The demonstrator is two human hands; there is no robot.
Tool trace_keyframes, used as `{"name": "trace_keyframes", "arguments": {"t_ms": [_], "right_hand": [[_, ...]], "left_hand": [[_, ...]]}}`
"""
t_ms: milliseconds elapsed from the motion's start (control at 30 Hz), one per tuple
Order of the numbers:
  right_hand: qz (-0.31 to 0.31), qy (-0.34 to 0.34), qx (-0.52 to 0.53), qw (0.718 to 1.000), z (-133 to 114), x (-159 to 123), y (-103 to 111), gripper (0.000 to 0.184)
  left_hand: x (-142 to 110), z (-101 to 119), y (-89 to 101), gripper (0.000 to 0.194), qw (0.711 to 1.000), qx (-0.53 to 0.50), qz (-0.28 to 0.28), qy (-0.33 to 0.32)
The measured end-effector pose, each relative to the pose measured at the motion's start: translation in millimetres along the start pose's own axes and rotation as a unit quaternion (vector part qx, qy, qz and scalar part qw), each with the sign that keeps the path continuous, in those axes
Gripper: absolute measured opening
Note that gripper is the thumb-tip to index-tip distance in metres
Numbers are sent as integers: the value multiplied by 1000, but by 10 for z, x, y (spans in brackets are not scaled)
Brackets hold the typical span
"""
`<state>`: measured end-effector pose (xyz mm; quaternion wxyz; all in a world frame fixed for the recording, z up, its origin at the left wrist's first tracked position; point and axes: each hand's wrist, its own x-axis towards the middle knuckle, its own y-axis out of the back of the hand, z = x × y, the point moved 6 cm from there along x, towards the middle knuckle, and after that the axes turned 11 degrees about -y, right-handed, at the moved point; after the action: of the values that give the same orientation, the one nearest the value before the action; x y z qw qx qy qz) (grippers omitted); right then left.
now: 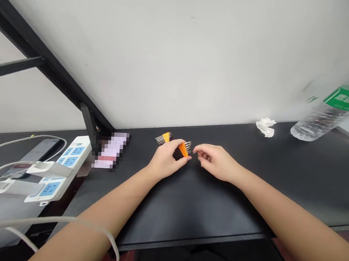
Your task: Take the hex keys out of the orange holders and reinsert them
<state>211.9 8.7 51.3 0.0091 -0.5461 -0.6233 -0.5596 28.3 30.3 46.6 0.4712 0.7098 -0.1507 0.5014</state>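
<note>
My left hand (168, 159) is closed around an orange holder (184, 149) with several metal hex keys sticking out on its right side. The dark part of this hex key set is partly hidden by my fingers. Just to the right, my right hand (212, 158) is pinched, its fingertips close to the key ends but apart from the holder. Something thin and small seems to show at those fingertips, too small to name. Behind my left hand lies a second orange holder (166, 137) with several metal keys pointing left.
A black table (199, 209) runs along a white wall. At left are a power strip (74, 152) with plugs, a white cable (70, 219) crossing my left forearm, and a phone (35, 154). A crumpled tissue (266, 126) and a tilted water bottle (324, 115) stand at right.
</note>
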Motion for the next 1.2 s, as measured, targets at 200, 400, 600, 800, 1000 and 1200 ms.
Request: {"name": "trace_keyframes", "arguments": {"t_ms": [200,400,600,800,1000,1200], "right_hand": [[40,-10,103,994,-5,-14,46,18],[66,5,162,984,-47,-50,90,8],[66,2,162,985,-19,-65,51,16],[74,1,126,989,-48,-43,56,8],[68,40,88,993,-154,-36,74,16],[64,36,104,992,-155,-30,69,18]], "left_hand": [[-3,51,16,42,1000,-22,-1,-8],[-3,104,12,41,999,-35,-13,-8],[-2,127,7,37,999,-48,-20,-10],[1,129,10,37,999,-51,-14,-13],[5,121,6,36,999,-46,-9,-13],[2,120,1,37,999,-45,-11,-12]]}}
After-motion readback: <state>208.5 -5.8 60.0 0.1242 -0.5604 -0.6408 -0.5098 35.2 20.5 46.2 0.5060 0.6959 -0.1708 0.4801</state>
